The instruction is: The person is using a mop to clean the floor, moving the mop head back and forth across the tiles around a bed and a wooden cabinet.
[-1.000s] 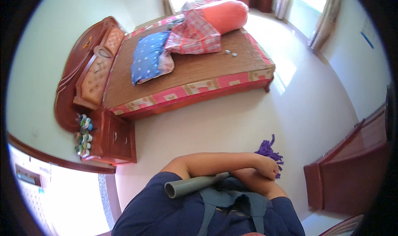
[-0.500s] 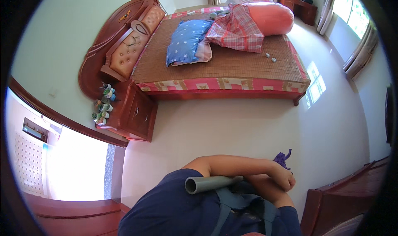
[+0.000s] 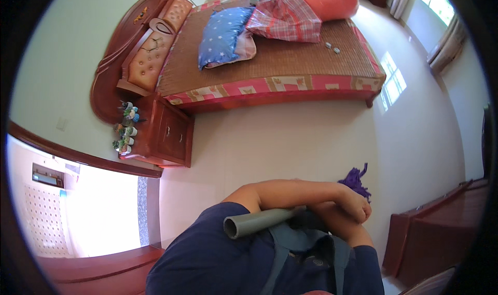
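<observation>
My left forearm crosses in front of my chest toward the right. At its end my left hand [image 3: 358, 207] is closed; whatever it grips is hidden. Beneath it my right forearm [image 3: 336, 220] runs inward and passes behind the left arm, which hides my right hand. A thick grey tube [image 3: 259, 221] lies slanted against my chest below the left forearm, its hollow end toward my left shoulder. Just beyond my left hand, purple mop-like strands [image 3: 355, 180] show low over the floor. Their link to the tube is hidden.
A bed [image 3: 290, 61] stands ahead, with a blue star-patterned pillow [image 3: 223, 36] and a plaid cloth [image 3: 288, 17]. To the left is a nightstand [image 3: 174, 134] with several small potted plants [image 3: 126, 134], near a doorway. Dark red furniture [image 3: 436, 233] stands close on the right.
The view has tipped downward, so the bed sits higher in the picture. More of the purple strands shows beyond my left hand. My arms stay crossed in much the same pose.
</observation>
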The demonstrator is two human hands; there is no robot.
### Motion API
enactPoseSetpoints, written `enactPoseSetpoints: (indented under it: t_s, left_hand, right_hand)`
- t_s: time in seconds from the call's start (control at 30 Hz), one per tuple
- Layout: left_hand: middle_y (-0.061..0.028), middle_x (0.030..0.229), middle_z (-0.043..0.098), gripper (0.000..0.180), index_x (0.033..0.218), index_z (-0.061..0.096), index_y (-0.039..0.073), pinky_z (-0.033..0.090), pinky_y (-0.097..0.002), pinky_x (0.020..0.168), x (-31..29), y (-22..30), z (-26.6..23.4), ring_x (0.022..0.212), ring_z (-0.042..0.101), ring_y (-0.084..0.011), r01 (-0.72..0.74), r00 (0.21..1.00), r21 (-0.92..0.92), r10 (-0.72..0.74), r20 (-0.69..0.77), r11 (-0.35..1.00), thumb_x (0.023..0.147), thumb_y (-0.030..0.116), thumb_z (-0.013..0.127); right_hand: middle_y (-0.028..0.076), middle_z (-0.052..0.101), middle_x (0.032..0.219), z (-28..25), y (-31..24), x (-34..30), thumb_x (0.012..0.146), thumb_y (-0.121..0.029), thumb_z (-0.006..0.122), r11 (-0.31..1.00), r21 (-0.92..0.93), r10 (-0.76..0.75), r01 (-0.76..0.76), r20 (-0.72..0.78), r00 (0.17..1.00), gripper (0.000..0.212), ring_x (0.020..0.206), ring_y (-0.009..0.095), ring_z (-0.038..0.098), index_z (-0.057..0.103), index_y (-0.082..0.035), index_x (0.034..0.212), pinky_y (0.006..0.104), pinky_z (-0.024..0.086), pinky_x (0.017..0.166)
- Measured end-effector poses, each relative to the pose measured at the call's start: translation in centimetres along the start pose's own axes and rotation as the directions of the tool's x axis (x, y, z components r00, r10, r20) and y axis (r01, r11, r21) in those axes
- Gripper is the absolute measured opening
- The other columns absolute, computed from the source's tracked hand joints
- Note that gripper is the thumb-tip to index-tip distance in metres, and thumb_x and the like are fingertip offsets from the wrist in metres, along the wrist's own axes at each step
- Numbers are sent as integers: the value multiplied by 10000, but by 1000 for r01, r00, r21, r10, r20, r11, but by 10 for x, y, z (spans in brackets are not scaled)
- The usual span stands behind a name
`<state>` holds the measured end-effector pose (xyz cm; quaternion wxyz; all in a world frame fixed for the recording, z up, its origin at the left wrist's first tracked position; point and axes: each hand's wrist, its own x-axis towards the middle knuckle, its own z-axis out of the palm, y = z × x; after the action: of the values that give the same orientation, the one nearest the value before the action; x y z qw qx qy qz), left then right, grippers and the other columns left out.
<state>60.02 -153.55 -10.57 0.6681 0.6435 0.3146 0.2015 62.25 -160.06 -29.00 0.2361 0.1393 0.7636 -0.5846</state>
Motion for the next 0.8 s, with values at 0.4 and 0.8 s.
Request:
enactPoseSetpoints:
  t_s: [0.4, 0.8]
  left_hand:
    - [-106, 801, 588, 245, 830, 584, 35, 412, -344, 677, -14, 15, -9, 772, 523, -205, 156, 985, 220, -168, 36, 963, 648, 179, 506]
    - [-130, 879, 602, 267, 885, 601, 37, 436, -335, 710, -10, 21, -16, 829, 549, -226, 169, 956, 295, -230, 183, 940, 667, 170, 520]
  right_hand:
    - [117, 617, 926, 10, 1, 1, 679, -284, 607, 999, 4, -53, 53, -22, 998, 320, 897, 261, 571, 634, -71, 916, 373, 437, 791]
    - [119, 623, 899, 19, 0, 5, 680, -279, 605, 996, 0, -86, 86, -34, 996, 306, 877, 260, 578, 638, -71, 903, 374, 441, 779]
